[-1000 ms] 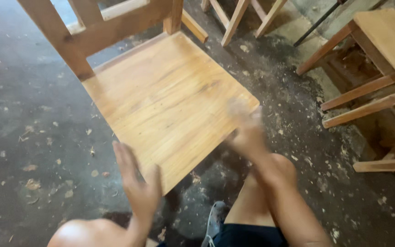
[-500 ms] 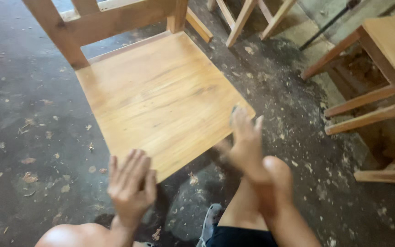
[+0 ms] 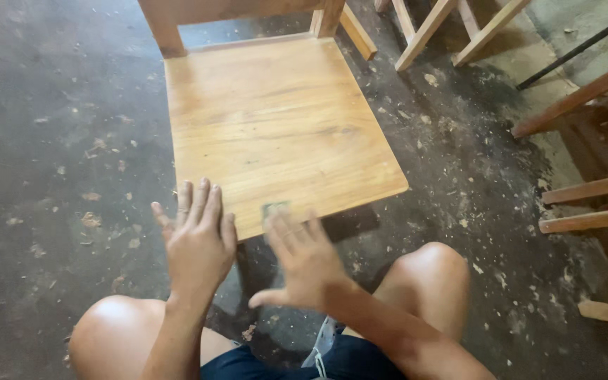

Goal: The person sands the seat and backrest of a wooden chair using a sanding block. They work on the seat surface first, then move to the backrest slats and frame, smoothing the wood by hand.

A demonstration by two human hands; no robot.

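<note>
Chair seat (image 3: 276,127) front edge lies under right hand (image 3: 304,260), beside left hand (image 3: 198,243)

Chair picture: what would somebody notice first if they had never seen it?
The wooden chair seat fills the middle, pale and smooth. Just below it, the left hand and the right hand reach over its front edge, the right one by a small greenish piece. Around lies a dark floor scattered with wood chips.
</note>
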